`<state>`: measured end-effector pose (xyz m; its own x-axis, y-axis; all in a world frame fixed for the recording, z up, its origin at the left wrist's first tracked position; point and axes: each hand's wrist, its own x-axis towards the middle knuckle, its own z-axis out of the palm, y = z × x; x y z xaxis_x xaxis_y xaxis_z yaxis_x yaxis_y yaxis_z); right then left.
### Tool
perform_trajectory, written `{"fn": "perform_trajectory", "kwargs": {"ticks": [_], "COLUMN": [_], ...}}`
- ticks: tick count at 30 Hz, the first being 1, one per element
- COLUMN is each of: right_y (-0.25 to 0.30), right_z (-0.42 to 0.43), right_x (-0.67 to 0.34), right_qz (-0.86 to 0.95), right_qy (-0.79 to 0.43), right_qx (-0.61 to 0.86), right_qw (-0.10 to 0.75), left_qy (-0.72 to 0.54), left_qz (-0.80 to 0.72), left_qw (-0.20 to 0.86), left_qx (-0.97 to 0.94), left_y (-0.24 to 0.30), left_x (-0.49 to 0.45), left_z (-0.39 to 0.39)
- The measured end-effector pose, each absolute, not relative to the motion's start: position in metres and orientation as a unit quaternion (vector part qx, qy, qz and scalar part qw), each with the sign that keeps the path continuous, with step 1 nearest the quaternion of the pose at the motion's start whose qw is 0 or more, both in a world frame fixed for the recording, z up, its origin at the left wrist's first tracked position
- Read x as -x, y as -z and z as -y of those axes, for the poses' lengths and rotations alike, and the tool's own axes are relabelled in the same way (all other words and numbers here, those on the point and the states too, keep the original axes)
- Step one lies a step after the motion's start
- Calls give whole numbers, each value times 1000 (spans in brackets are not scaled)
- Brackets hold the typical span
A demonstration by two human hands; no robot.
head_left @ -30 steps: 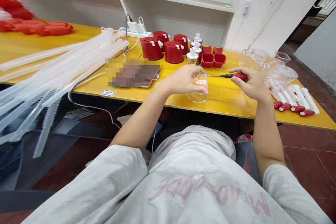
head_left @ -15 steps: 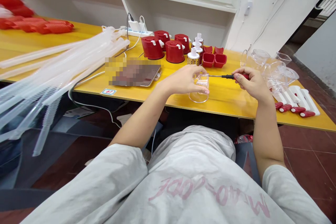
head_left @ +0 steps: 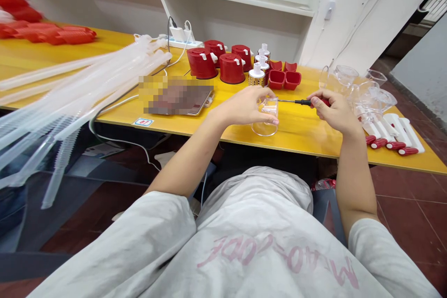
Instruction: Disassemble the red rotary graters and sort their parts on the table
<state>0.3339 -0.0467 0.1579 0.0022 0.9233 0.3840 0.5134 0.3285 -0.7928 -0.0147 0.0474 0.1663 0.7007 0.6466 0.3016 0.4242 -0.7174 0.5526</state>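
Note:
My left hand [head_left: 244, 106] grips a clear plastic cup-shaped part [head_left: 265, 121] that rests on its side near the front edge of the yellow table [head_left: 300, 132]. My right hand [head_left: 333, 111] is closed around the red-and-black handle of a screwdriver [head_left: 301, 101]. Its thin metal shaft runs leftward and its tip meets the top of the clear part, just beside my left fingers.
Behind my hands stand red cylindrical housings [head_left: 230, 67], small metal-and-white drums [head_left: 256, 76] and red trays [head_left: 284, 79]. Clear plastic parts [head_left: 363, 91] and white pieces with red caps [head_left: 391, 137] lie at right. Long translucent tubes [head_left: 77, 88] overhang the left edge beside a power strip [head_left: 179, 41].
My right hand slid left along the screwdriver handle and now covers most of its red grip. The left hand and the clear part stayed put.

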Motion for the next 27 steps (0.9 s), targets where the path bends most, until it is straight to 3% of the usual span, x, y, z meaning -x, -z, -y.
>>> {"fn": "perform_trajectory", "kwargs": {"ticks": [12,27], "right_y": [-159,-162], "right_z": [47,52], "right_x": [-330,-329], "right_qz": [671,660], "right_qy": [-185,-233], "right_qx": [537,547], "right_qw": [477,460], "left_qy": [-242,-239], "left_qz": [-301,-298], "left_qw": [232,221], "left_qx": [-893,-897], "left_y": [-167,-168], "left_x": [15,14], "left_z": [-48,-45]}}
